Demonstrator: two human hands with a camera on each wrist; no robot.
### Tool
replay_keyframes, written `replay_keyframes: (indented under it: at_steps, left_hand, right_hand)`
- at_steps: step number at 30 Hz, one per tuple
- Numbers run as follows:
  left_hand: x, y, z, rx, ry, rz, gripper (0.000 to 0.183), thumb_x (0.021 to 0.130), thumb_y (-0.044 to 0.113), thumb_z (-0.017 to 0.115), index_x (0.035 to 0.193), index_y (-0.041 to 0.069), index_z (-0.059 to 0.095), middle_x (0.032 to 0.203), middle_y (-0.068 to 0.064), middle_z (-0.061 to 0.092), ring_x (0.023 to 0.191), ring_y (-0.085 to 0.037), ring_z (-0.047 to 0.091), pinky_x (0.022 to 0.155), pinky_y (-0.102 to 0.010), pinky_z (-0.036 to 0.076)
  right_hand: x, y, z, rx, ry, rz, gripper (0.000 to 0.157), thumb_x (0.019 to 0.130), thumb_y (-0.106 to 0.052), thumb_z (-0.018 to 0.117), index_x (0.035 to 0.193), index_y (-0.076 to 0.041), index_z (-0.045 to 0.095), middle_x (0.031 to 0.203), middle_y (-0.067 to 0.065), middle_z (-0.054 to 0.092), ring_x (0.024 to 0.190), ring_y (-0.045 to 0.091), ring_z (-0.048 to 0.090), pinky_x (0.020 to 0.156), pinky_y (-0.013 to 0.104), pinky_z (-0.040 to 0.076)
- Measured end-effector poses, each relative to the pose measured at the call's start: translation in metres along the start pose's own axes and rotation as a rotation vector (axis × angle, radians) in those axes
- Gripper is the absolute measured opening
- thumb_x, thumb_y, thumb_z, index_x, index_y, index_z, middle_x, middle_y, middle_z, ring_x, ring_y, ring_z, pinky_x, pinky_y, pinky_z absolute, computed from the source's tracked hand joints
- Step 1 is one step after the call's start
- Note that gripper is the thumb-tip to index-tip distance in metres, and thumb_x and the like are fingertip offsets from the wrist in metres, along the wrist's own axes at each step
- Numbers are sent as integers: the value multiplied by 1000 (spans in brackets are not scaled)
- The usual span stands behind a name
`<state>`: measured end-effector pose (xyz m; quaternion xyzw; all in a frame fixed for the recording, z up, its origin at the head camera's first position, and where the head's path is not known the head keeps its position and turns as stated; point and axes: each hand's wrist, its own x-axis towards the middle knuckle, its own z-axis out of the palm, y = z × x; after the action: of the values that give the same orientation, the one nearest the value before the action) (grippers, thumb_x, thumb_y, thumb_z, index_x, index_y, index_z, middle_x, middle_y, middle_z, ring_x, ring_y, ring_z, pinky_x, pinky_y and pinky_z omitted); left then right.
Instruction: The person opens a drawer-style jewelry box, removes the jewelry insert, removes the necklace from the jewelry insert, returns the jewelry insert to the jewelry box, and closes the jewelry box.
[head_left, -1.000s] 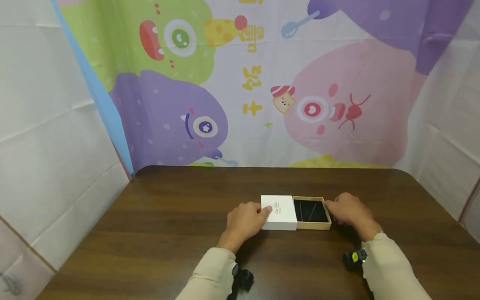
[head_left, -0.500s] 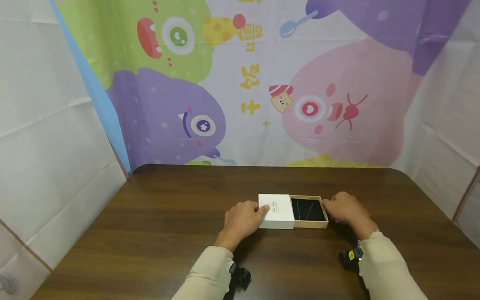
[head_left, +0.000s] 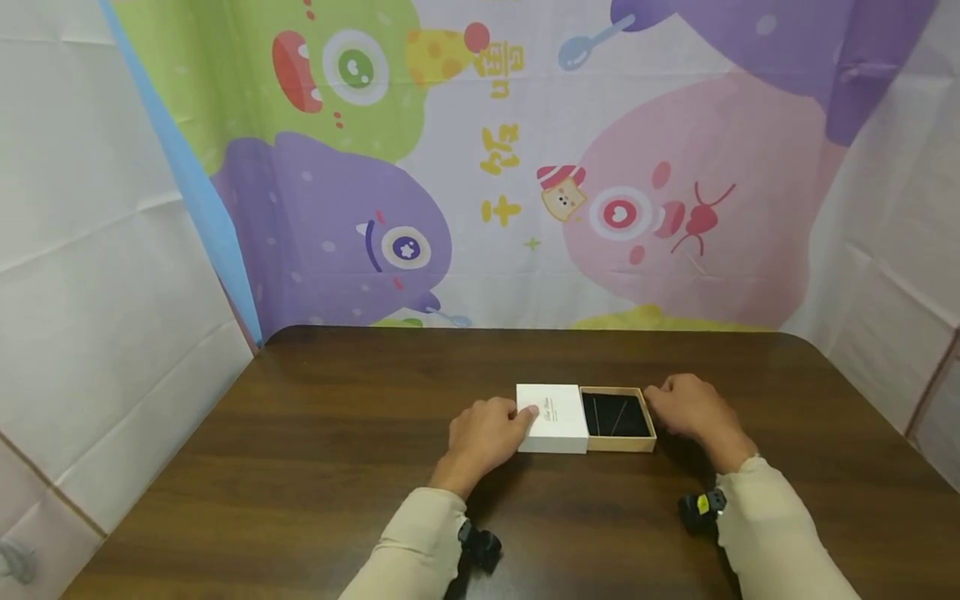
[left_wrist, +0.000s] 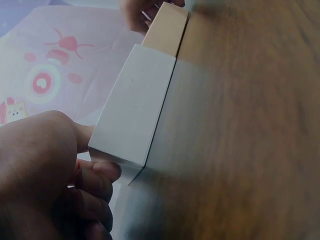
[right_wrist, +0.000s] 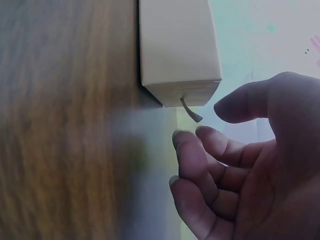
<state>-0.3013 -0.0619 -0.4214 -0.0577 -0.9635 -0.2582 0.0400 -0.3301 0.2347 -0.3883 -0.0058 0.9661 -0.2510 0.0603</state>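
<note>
Pinching the white sleeve (head_left: 551,408), the left hand (head_left: 483,437) faces the right hand (head_left: 693,410), loosely parted, empty, near the ribbon tab (right_wrist: 191,111).

- In the head view, soft light covered the box (head_left: 577,421).
- Muted shadows darkened the surface (head_left: 322,467) on the box's near side.
- Beyond the box, the backdrop (right_wrist: 245,40) looked washed out from the right wrist.
- Beside the box, surface grain blurred in both wrist views.
</note>
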Motion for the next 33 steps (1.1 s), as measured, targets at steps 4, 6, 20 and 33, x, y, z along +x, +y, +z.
replay_keyframes:
  at_steps: [4, 6, 20, 33]
  left_hand:
    - [1, 0, 1, 3, 0, -2, 47, 100, 55, 51, 69, 20, 59, 64, 3, 55, 63, -17, 53, 66, -41, 41]
    - [2, 1, 1, 8, -3, -2, 47, 99, 55, 51, 69, 20, 59, 65, 3, 55, 64, -17, 53, 66, -41, 41]
    - [0, 2, 0, -3, 0, 3, 46, 100, 54, 52, 70, 20, 60, 65, 4, 55, 63, -17, 53, 65, -40, 41]
    - [0, 1, 0, -5, 1, -2, 44, 99, 54, 52, 73, 21, 63, 68, 5, 57, 65, -17, 54, 67, -42, 42]
  right_hand:
    - [1, 2, 0, 18, 15, -3, 35, 99, -37, 45, 87, -7, 60, 71, 5, 62, 65, 21, 58, 59, 38, 43]
    - [0, 2, -1, 30, 21, -3, 34, 99, -36, 46, 89, -7, 61, 73, 5, 63, 66, 21, 58, 59, 38, 43]
    - [-3, -6, -8, 8, 37, -55, 29, 97, -32, 49, 92, -6, 62, 72, 3, 63, 66, 20, 58, 60, 36, 43]
    - [-6, -15, -11, -53, 22, -85, 28, 96, -32, 54, 95, -5, 63, 84, 6, 58, 72, 22, 53, 59, 36, 41]
